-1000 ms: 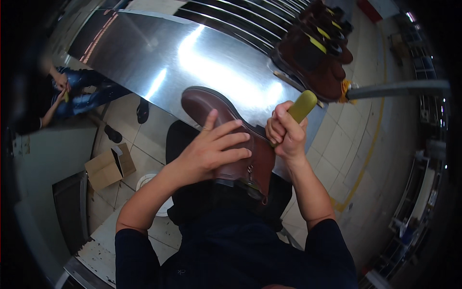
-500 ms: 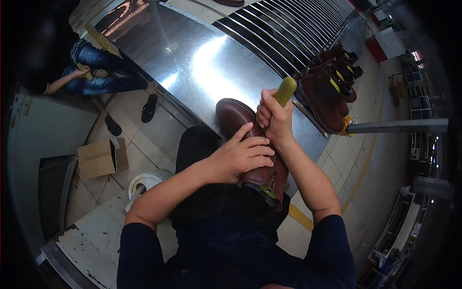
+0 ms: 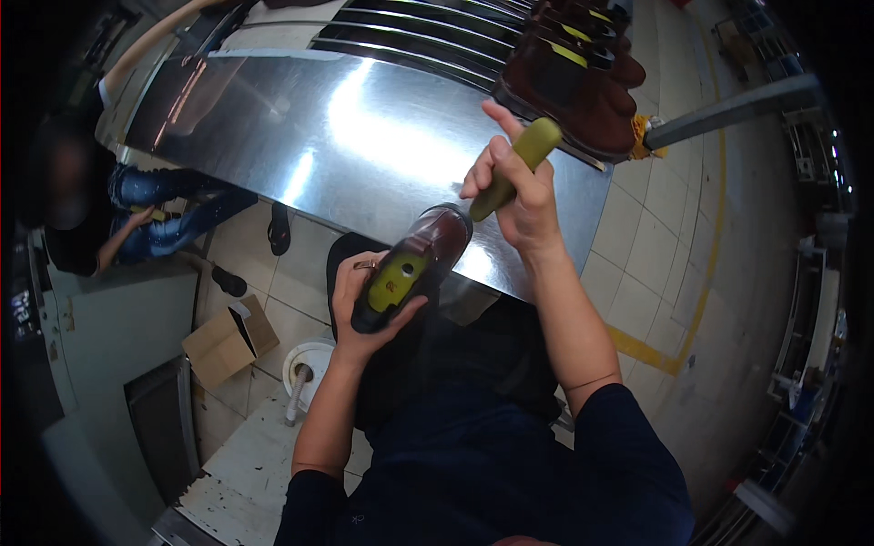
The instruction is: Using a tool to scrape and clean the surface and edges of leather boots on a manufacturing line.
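Observation:
My left hand [image 3: 350, 300] grips a dark brown leather boot [image 3: 448, 235] round its open ankle end, thumb on one side and fingers on the other. A yellow-green last [image 3: 394, 282] with a round hole shows inside the boot's opening. The toe points away from me over the near edge of the metal table. In my right hand [image 3: 528, 200] is an olive-green bar [image 3: 537, 146] with rounded ends, held just beyond the toe. My right index finger is stretched out. The bar and the boot look close, but whether they touch I cannot tell.
Several brown boots [image 3: 537, 82] stand at the far right beside the shiny metal table [image 3: 246, 118] and a rack of metal bars [image 3: 428, 41]. At left a co-worker's hand [image 3: 141, 217] holds a yellow-green piece. A cardboard box [image 3: 228, 341] and white bucket [image 3: 314, 355] are on the left.
The boot has been turned and its opening now faces up. My left hand has shifted from its upper side to the ankle end. My right hand has come away from the boot's side.

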